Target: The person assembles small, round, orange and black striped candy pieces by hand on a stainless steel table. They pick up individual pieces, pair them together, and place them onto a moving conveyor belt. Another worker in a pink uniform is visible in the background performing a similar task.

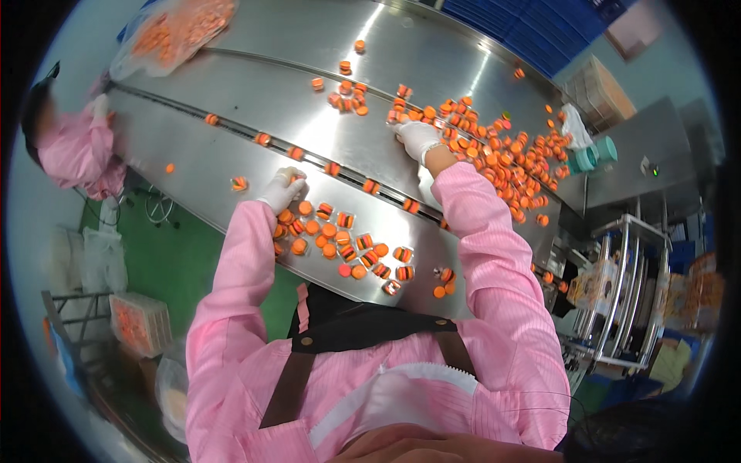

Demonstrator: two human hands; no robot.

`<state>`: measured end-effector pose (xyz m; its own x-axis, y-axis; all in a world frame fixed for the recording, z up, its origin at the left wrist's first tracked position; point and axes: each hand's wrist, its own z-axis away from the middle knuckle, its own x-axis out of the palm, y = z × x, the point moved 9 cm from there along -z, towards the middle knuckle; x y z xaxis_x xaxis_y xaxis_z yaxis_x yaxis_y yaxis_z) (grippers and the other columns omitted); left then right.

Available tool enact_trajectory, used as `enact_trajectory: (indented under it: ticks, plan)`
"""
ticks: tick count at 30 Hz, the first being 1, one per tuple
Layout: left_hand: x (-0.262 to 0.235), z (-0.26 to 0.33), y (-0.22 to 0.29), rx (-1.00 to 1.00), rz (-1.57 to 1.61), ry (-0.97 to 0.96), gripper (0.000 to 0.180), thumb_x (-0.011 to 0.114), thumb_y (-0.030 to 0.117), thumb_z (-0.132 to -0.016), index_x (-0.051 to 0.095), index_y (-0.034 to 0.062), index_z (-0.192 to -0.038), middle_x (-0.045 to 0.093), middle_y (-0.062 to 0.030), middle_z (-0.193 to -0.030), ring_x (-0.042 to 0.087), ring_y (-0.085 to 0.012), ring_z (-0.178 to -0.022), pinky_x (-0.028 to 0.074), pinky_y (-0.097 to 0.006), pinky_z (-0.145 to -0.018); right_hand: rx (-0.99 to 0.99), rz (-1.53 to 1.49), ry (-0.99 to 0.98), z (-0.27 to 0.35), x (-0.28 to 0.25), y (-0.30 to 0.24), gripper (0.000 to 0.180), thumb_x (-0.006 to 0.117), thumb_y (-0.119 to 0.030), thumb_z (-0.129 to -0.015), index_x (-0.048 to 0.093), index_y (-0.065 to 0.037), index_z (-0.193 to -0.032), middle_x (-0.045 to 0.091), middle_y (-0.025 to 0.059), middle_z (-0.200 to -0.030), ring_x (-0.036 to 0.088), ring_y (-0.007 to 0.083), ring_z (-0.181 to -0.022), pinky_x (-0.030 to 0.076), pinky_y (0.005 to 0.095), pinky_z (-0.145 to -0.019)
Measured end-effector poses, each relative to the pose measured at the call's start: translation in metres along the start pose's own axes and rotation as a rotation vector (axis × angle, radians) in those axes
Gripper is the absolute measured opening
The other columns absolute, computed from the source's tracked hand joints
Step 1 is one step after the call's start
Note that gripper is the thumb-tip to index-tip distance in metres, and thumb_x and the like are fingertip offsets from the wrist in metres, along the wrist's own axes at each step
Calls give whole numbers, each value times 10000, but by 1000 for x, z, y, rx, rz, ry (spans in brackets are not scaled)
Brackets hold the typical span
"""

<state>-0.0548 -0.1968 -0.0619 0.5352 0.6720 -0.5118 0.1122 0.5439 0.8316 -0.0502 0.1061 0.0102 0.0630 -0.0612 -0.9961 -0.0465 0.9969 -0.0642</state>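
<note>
The right hand (418, 140), fingers curled, sits at the edge of the heaped orange burger-shaped pieces (494, 160) on the worktop (262, 85), the left hand (281, 191), fingers bent, beside the track (352, 178); neither grip is confirmable, and light, single-piece handling appears advisable.

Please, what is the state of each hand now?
Left hand: partly curled; whether it holds anything cannot be told.
Right hand: beside the orange pile; grip cannot be told.

Steel table (262, 89), scattered orange burger-shaped pieces (503, 160), filled translucent bag (174, 35)
</note>
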Motion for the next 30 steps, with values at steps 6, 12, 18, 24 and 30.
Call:
enact_trajectory:
  ticks: [6,12,18,24,30]
  plan:
    - [-3,3,1,-66,125,-29,241,529,192,-887,560,46,-1076,530,-99,-1017,572,-145,-800,482,-268,-749,61,-164,-91,-8,13,-5,258,547,-230,-846,580,-20,-993,624,210,-998,617,354,-934,490,414,-790]
    - [-2,6,7,-85,105,-5,171,515,169,-929,507,54,-1055,538,-9,-784,503,-74,-669,447,-227,-622,170,-1321,-6,59,46,-36,206,616,-196,-850,560,-11,-923,621,48,-812,566,110,-725,479,271,-669]
    - [-3,3,1,-80,204,-4,101,544,144,-879,498,64,-921,571,-31,-745,533,-93,-652,451,-234,-589,168,-1398,-142,152,98,-82,260,622,-232,-877,549,-30,-1023,586,32,-812,566,88,-743,476,247,-685]
    - [-2,-7,4,-90,126,-7,84,524,101,-914,544,50,-977,521,9,-695,464,-51,-577,396,-193,-530,180,-1468,-43,182,100,-96,221,598,-171,-884,531,-4,-1013,596,38,-779,574,96,-707,478,246,-672]
    - [-34,-64,-8,-71,495,303,142,485,87,-934,554,34,-1047,576,-32,-837,578,-104,-704,511,-214,-633,147,-1477,-64,183,93,-96,232,600,-174,-880,532,3,-1013,603,43,-790,579,100,-706,482,250,-677]
